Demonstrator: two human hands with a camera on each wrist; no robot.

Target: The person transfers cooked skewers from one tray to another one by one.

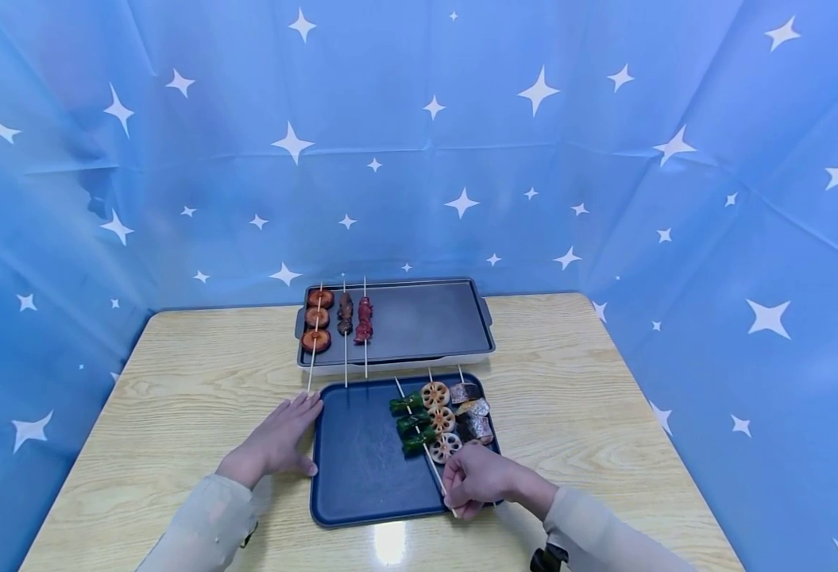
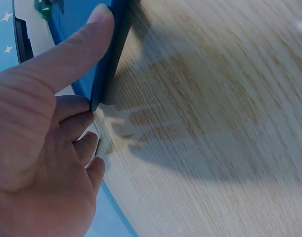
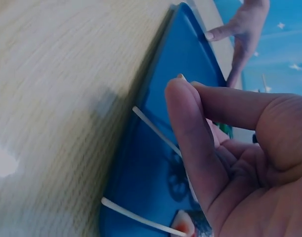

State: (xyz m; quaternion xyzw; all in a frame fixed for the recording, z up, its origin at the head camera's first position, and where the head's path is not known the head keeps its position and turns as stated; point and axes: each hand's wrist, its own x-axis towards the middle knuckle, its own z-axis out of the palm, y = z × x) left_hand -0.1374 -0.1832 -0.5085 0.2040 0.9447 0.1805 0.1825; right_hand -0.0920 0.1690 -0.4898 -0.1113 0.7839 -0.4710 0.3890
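Observation:
My right hand (image 1: 477, 479) pinches the lower end of the green pepper skewer (image 1: 415, 423) between thumb and finger, near the front edge of the blue tray (image 1: 361, 469). Beside it on the tray lie a lotus root skewer (image 1: 442, 419) and a fish skewer (image 1: 474, 417). In the right wrist view the pinching fingers of the right hand (image 3: 230, 143) hide most of the stick. My left hand (image 1: 279, 441) touches the tray's left edge; in the left wrist view the thumb of the left hand (image 2: 47, 128) rests on the rim of the tray (image 2: 108, 54), fingers loosely bent beside it.
Behind the tray stands a grey grill pan (image 1: 426, 322). On its left side lie a skewer of round brown slices (image 1: 317, 318), a dark meat skewer (image 1: 345, 312) and a red meat skewer (image 1: 364, 320), their sticks overhanging the front. A blue starred curtain (image 1: 390, 159) surrounds the wooden table (image 1: 569, 381).

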